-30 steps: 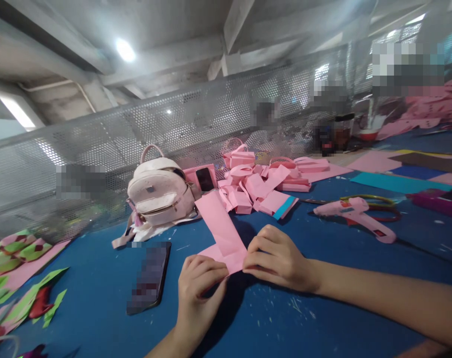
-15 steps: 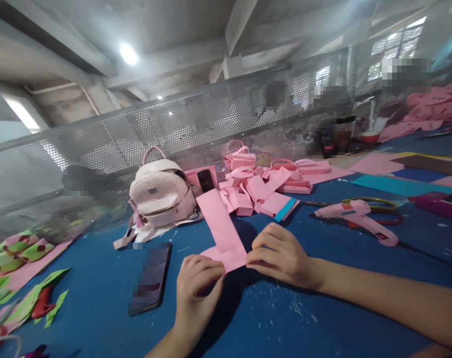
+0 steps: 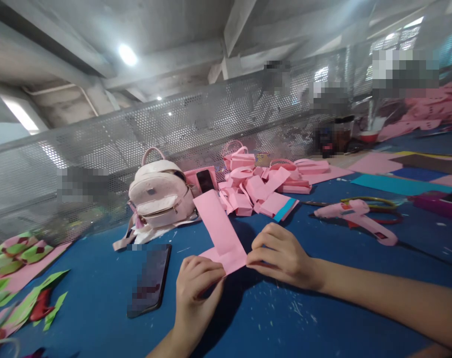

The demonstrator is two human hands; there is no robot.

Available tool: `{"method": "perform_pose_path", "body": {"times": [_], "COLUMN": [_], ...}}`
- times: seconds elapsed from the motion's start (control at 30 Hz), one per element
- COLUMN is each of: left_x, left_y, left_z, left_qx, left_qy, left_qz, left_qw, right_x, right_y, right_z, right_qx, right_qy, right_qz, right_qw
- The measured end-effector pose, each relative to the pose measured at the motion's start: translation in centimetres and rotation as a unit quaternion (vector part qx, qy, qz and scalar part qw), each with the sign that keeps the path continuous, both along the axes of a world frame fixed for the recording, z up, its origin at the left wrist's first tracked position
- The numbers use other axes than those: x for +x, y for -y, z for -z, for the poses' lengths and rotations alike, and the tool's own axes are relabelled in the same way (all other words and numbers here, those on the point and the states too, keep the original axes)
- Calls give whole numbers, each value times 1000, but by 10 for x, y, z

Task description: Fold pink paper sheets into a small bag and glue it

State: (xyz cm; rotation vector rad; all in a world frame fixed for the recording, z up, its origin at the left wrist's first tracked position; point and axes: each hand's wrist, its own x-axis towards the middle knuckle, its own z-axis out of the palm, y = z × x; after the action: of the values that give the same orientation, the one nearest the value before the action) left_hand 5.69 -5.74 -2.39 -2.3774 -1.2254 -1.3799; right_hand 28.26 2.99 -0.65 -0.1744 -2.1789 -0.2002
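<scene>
A pink foam or paper piece [image 3: 222, 233], made of a long strip that stands up and a shorter part across its lower end, is held just over the blue table [image 3: 285, 318]. My left hand [image 3: 199, 293] pinches its lower left edge between thumb and fingers. On the lower right corner, my right hand [image 3: 280, 256] has its fingertips closed. Behind the piece lies a heap of folded pink pieces [image 3: 244, 184], some with looped strips. One of these, a flat pink piece with a blue band [image 3: 280, 206], is closest to my right hand.
A dark phone [image 3: 149, 281] lies left of my left hand, with a pale backpack [image 3: 162, 194] behind it. To the right are a pink glue gun [image 3: 360, 216] with its cord and scissors [image 3: 382, 203]. Green scraps [image 3: 32, 298] lie far left. A perforated metal screen [image 3: 196, 117] borders the back.
The top of the pink piece has tilted very slightly to the left. Both hands keep their hold in nearly the same place.
</scene>
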Motion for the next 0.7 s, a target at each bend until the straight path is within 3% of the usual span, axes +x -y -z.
{"method": "perform_pose_path", "body": {"times": [0.4, 0.7], "left_x": [-1, -1], "left_y": [-1, 1], "left_z": [0, -3], "left_qx": [5, 12], "left_qy": [6, -15], "left_qz": [-1, 5], "left_qw": [1000, 1000], "right_x": [1, 0], "right_y": [-2, 1], "right_z": [0, 0], "right_qx": [12, -29], "right_qy": [-16, -10], "right_qz": [-2, -9], "right_qw": [1000, 999]}}
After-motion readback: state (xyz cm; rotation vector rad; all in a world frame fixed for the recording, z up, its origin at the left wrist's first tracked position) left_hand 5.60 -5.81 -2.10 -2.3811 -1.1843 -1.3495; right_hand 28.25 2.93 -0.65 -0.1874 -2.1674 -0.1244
